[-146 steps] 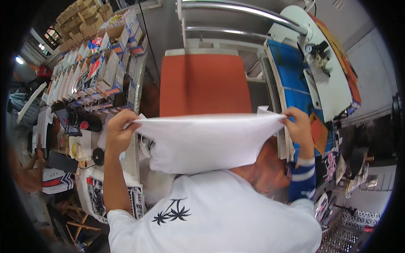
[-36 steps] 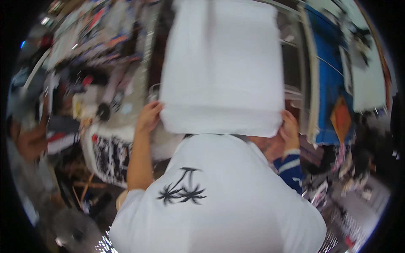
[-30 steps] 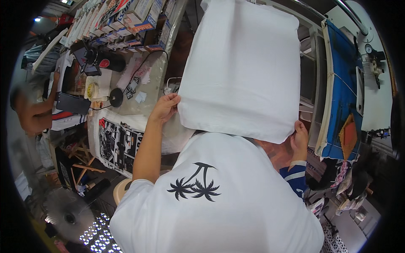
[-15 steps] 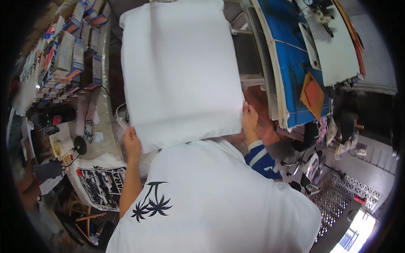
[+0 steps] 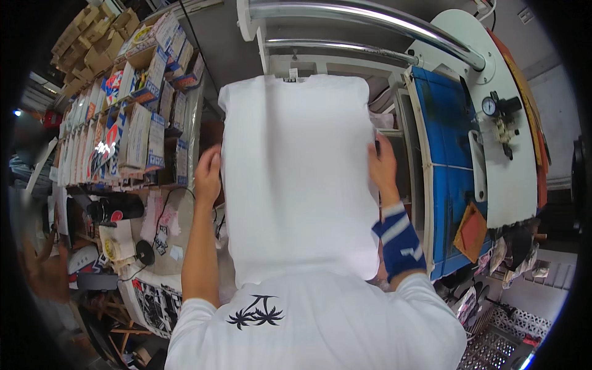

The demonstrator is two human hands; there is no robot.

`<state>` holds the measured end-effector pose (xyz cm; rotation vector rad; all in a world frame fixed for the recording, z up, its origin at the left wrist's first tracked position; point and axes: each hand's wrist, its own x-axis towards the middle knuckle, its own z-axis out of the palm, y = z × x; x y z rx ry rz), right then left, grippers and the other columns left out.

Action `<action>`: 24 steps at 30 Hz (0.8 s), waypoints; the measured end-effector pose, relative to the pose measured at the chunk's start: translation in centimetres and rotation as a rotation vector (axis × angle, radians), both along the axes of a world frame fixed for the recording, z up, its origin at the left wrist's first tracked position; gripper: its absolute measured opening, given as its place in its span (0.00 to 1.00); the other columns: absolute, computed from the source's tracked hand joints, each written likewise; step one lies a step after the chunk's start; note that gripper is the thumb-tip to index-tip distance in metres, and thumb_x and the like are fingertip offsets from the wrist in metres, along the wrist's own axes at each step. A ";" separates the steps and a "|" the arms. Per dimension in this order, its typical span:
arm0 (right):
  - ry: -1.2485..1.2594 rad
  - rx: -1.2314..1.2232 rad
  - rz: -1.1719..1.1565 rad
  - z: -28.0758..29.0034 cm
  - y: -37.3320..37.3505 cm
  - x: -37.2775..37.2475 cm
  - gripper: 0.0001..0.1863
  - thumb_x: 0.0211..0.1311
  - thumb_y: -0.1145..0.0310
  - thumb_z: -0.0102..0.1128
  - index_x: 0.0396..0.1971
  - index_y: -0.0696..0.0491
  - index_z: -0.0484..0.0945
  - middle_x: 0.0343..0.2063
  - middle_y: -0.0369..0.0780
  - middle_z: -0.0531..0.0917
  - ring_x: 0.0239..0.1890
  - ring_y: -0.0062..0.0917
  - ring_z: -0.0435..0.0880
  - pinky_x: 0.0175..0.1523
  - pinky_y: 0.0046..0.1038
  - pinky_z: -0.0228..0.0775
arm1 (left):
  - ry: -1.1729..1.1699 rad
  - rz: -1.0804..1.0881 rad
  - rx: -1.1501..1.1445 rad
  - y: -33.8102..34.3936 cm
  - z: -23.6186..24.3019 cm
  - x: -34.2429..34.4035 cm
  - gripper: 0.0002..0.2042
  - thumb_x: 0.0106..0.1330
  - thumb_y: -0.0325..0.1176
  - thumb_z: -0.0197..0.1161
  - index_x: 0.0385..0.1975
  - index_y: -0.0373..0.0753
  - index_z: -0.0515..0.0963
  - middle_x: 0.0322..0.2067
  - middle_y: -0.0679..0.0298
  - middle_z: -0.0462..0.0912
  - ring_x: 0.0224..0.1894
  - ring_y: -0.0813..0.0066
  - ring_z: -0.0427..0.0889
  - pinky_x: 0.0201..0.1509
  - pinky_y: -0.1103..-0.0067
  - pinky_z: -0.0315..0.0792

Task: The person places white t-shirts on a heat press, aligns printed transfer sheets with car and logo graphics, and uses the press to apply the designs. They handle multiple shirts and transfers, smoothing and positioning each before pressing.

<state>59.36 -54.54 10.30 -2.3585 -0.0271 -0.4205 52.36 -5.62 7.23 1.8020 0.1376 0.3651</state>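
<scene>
With fingers bent at the left hand (image 5: 208,176) and at the right hand (image 5: 385,169), set along opposite edges of a white T-shirt (image 5: 302,172); cannot tell whether pinching or merely touching. Spread flat between both, centred, collar on the far side. Could skew or ruck up if tugged unevenly, being loose and wavy along the right edge. Soft, matte, squared, rounded at the far corners. Beyond, polished round tubes (image 5: 370,15) far, creased blue panel (image 5: 444,135) right, boxy cartons (image 5: 137,145) left
</scene>
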 end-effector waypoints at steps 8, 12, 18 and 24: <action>0.765 1.014 -0.176 -0.3 0.2 13.0 0.31 0.82 0.49 0.48 0.73 0.56 0.67 0.67 0.46 0.78 0.67 0.37 0.77 0.72 0.37 0.68 | 0.624 -0.190 -1.040 -1.1 0.6 14.5 0.36 0.82 0.61 0.42 0.72 0.33 0.67 0.68 0.52 0.75 0.68 0.59 0.76 0.73 0.66 0.71; 0.890 1.265 -0.120 -2.7 -2.3 15.7 0.26 0.80 0.50 0.54 0.63 0.55 0.78 0.58 0.44 0.84 0.57 0.32 0.83 0.63 0.35 0.74 | 0.530 -0.175 -0.819 -0.1 -4.4 18.0 0.30 0.83 0.55 0.45 0.67 0.34 0.73 0.61 0.54 0.82 0.58 0.61 0.84 0.62 0.68 0.80; 0.450 0.553 -0.248 -4.9 -3.2 17.6 0.18 0.76 0.57 0.60 0.50 0.57 0.85 0.45 0.42 0.89 0.46 0.27 0.85 0.54 0.32 0.76 | 0.345 0.225 -0.151 2.7 -4.4 18.1 0.19 0.80 0.47 0.59 0.50 0.34 0.84 0.39 0.62 0.88 0.38 0.77 0.83 0.44 0.75 0.76; 0.418 0.689 -0.181 -10.6 -7.8 18.2 0.18 0.75 0.59 0.62 0.50 0.60 0.84 0.41 0.43 0.88 0.41 0.27 0.84 0.50 0.32 0.77 | 0.130 0.232 0.108 1.3 -7.7 20.9 0.19 0.79 0.46 0.60 0.39 0.33 0.83 0.33 0.58 0.86 0.36 0.71 0.80 0.43 0.71 0.75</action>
